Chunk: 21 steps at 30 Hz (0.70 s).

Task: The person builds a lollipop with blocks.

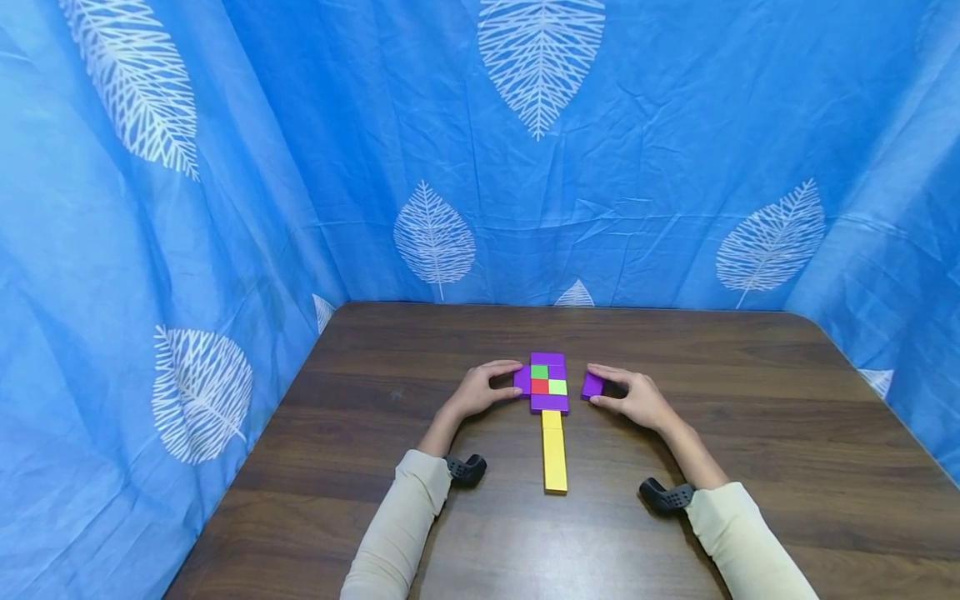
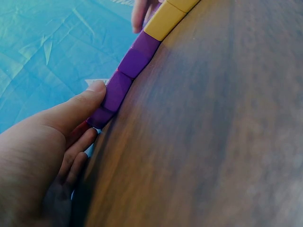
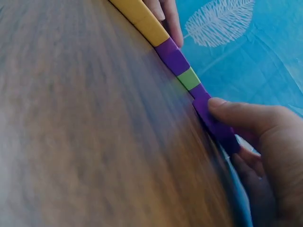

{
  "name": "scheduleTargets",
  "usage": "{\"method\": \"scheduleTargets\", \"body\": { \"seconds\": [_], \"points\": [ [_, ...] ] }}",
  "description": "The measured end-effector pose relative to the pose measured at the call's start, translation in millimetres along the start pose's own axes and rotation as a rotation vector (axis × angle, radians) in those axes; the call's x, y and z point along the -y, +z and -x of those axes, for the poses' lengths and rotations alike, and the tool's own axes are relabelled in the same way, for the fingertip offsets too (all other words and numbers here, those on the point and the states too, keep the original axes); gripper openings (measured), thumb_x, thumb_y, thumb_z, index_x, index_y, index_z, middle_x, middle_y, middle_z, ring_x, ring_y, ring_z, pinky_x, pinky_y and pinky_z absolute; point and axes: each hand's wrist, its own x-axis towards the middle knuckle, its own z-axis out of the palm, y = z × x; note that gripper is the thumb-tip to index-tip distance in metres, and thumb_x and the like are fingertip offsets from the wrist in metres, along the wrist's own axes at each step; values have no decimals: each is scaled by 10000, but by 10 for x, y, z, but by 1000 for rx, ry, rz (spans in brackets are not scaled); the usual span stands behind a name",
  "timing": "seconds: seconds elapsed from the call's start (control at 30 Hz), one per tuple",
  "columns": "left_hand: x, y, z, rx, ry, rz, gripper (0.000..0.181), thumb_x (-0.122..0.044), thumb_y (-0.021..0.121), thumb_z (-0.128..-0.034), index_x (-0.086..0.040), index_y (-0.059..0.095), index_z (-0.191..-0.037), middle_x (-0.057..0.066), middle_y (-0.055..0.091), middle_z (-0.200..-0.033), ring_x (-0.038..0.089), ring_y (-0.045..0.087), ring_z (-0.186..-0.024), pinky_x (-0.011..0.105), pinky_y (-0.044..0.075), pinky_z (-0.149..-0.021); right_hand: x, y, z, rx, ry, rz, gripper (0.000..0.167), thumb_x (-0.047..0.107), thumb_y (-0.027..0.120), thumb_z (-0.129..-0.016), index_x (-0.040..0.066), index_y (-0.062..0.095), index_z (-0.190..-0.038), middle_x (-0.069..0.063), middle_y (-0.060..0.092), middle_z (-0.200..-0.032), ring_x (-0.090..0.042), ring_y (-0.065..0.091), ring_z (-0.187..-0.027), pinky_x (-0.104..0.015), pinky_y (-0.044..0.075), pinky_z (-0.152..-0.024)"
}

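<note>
Flat on the table, coloured blocks form a patch: a purple block [image 1: 547,359] at the far end, a green block [image 1: 539,372], a red block [image 1: 539,387], a light green block [image 1: 558,387] and a purple block [image 1: 549,404] at the near end. My left hand [image 1: 476,390] pinches a purple block [image 1: 521,381] against the patch's left side, thumb at its near end. On the right, apart from the patch, my right hand [image 1: 636,398] pinches another purple block [image 1: 592,386] between thumb and fingers. That block also shows in the right wrist view, under the thumb [image 3: 232,111].
A long yellow block [image 1: 555,462] and a shorter yellow block [image 1: 551,419] run from the patch toward the near side. The wooden table [image 1: 360,400] meets a blue curtain [image 1: 337,142] with white leaf prints behind and at both sides.
</note>
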Motion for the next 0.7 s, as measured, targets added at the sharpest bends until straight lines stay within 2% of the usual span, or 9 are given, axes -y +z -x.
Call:
{"method": "scheduleTargets", "body": {
  "seconds": [0.17,0.4,0.7],
  "points": [
    [-10,-1,-11,13,-33,5,485,-332,671,-847,-132,572,-1278,43,530,-1307,208,443,-1238,385,359,-1012,-28,20,30,23,-8,-17,570,376,721,-790,134,568,-1283,-82,481,-1356,-348,403,-1249,-545,307,-996],
    [-10,1,-14,17,-49,3,494,-333,682,-837,-142,571,-1279,26,529,-1308,181,438,-1241,355,353,-1016,-15,26,95,-8,47,-4,608,397,713,-792,127,538,-1307,-146,435,-1382,-377,361,-1270,-560,288,-1005],
    [-16,2,-14,13,-43,5,488,-334,674,-844,-129,574,-1275,33,529,-1308,193,439,-1240,361,349,-1019,-3,52,93,-56,32,72,563,336,724,-797,59,571,-1262,-194,514,-1291,-391,448,-1195,-545,352,-963]
  ]
}}
